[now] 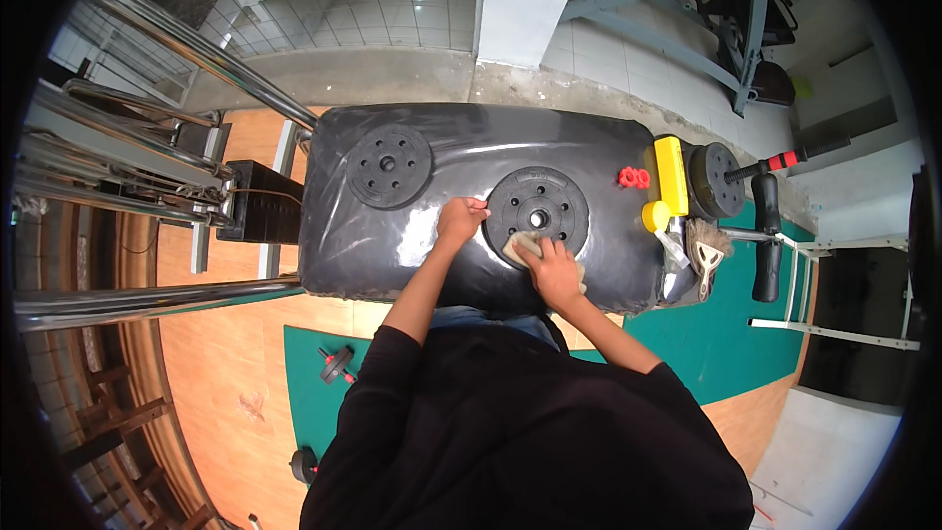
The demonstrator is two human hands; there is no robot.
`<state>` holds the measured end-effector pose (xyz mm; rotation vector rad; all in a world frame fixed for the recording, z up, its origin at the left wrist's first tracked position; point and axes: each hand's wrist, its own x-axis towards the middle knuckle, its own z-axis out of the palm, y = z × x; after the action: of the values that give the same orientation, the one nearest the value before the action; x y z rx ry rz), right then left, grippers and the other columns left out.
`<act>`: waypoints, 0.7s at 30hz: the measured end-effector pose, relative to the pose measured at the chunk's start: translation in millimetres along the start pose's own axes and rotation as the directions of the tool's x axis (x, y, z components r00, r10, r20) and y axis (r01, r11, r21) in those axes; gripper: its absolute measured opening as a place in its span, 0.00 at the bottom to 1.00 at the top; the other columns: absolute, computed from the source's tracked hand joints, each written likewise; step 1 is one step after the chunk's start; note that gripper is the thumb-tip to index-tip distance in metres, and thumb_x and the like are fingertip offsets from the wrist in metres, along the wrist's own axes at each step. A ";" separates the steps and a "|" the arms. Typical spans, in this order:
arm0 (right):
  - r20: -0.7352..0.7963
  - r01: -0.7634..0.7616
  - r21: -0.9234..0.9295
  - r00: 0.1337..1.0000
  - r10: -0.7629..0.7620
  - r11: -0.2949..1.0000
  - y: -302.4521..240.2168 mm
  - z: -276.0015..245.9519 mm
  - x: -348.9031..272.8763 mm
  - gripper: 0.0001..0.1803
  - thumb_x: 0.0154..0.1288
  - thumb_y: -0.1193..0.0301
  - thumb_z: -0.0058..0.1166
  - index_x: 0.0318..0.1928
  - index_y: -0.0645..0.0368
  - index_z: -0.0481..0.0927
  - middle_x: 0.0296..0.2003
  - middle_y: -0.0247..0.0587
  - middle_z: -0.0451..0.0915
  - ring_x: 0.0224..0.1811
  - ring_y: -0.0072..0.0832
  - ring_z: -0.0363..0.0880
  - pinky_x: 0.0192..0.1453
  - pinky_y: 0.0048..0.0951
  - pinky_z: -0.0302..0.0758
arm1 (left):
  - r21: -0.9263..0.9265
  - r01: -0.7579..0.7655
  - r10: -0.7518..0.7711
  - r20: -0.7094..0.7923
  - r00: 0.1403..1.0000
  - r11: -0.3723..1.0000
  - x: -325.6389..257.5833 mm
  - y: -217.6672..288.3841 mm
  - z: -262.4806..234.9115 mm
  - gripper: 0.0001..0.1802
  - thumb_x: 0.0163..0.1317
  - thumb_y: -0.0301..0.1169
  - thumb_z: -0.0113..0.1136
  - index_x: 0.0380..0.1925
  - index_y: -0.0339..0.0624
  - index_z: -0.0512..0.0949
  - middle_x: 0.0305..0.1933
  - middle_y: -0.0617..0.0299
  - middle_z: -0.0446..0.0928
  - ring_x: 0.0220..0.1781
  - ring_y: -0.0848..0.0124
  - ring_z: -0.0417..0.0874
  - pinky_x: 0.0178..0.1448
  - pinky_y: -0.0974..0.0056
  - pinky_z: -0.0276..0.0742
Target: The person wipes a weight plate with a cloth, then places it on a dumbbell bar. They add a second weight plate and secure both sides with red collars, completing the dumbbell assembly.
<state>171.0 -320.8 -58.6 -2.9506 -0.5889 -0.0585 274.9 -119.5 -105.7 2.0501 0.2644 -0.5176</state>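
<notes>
- Head view: black round weight plate [538, 204] lies flat at frame centre, ring of holes around its hub, on a black plastic-covered bench [471, 142].
- Right hand [555, 273]: just right of and below frame centre, closed on a beige cloth [519, 247], pressing it against the plate's lower part; some cloth shows below the fingers too.
- Left hand [461, 221]: left of the plate, fingers bent, tips at its left rim; cannot tell if it grips the rim or only touches.
- Second weight plate [388, 167]: smaller, flat on the bench, left of and above centre, well apart from both hands.
- Right of centre, on bench: red collars [634, 177], close together.
- Bench's right end: long yellow box [671, 175], yellow round cap [655, 216] just below it, brush [706, 257] with a pale handle lower down.
- Beyond the box, right of frame: dumbbell [719, 180], black plates, red collar on its bar.
- Far right: black padded roller [765, 236] on the metal frame.
- Lower left: small dumbbell [337, 363] on green mat [306, 344].
- Left edge: chrome bars [167, 301] run to the bench.
- Bottom: black-clothed torso, both forearms reaching up.
</notes>
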 end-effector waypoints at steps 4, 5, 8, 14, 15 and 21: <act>0.051 0.040 0.077 0.998 -0.044 0.996 17.7 -15.0 -38.3 0.25 0.55 0.70 0.53 0.55 0.34 0.78 0.44 0.37 0.71 0.43 0.35 0.71 0.42 0.37 0.71 | 0.020 0.015 -0.015 0.009 1.000 1.000 0.0 2.7 0.6 0.14 0.52 0.36 0.68 0.39 0.48 0.84 0.36 0.63 0.84 0.39 0.68 0.85 0.46 0.64 0.77; 0.047 0.062 0.078 0.997 -0.066 0.995 21.0 -14.4 -39.1 0.25 0.55 0.70 0.53 0.55 0.33 0.77 0.44 0.37 0.71 0.43 0.35 0.71 0.42 0.37 0.71 | 0.033 0.017 -0.017 0.005 1.000 0.999 -0.2 3.1 0.7 0.14 0.52 0.36 0.68 0.40 0.48 0.84 0.36 0.63 0.84 0.39 0.68 0.85 0.46 0.64 0.77; -0.010 0.055 0.020 0.998 -0.055 0.998 15.9 -10.1 -1.0 0.23 0.55 0.70 0.52 0.53 0.33 0.79 0.43 0.36 0.72 0.42 0.34 0.71 0.42 0.36 0.70 | 0.040 -0.018 0.017 0.031 0.999 0.999 7.3 6.1 0.6 0.14 0.51 0.34 0.69 0.39 0.47 0.84 0.35 0.62 0.84 0.37 0.69 0.84 0.45 0.66 0.76; -0.212 -0.013 -0.028 0.977 0.007 1.000 -20.1 21.6 61.0 0.21 0.57 0.69 0.48 0.50 0.34 0.80 0.41 0.35 0.72 0.40 0.33 0.71 0.41 0.35 0.70 | 0.019 -0.008 0.007 0.053 0.999 1.000 11.2 -1.9 -1.0 0.14 0.51 0.34 0.69 0.39 0.47 0.84 0.34 0.61 0.85 0.36 0.71 0.84 0.44 0.68 0.76; -0.225 -0.035 -0.041 0.974 0.025 0.999 -24.1 21.0 60.8 0.20 0.57 0.69 0.48 0.50 0.34 0.80 0.40 0.35 0.72 0.40 0.33 0.71 0.41 0.34 0.70 | 0.017 -0.001 0.000 0.059 0.998 1.000 12.3 -2.9 -2.9 0.14 0.50 0.35 0.69 0.39 0.47 0.85 0.35 0.62 0.85 0.36 0.71 0.84 0.44 0.68 0.76; -0.014 0.070 0.023 0.997 -0.069 0.997 5.0 -6.5 -3.9 0.21 0.57 0.70 0.49 0.51 0.34 0.80 0.38 0.36 0.70 0.39 0.34 0.70 0.41 0.35 0.70 | 0.029 0.007 -0.010 0.097 0.995 1.000 16.3 1.2 -6.6 0.15 0.49 0.32 0.71 0.38 0.39 0.84 0.33 0.57 0.84 0.34 0.74 0.84 0.42 0.70 0.76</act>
<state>169.3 -327.7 -53.0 -2.9039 -0.6853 -0.0776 291.5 -114.8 -109.4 2.0460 0.2089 -0.6274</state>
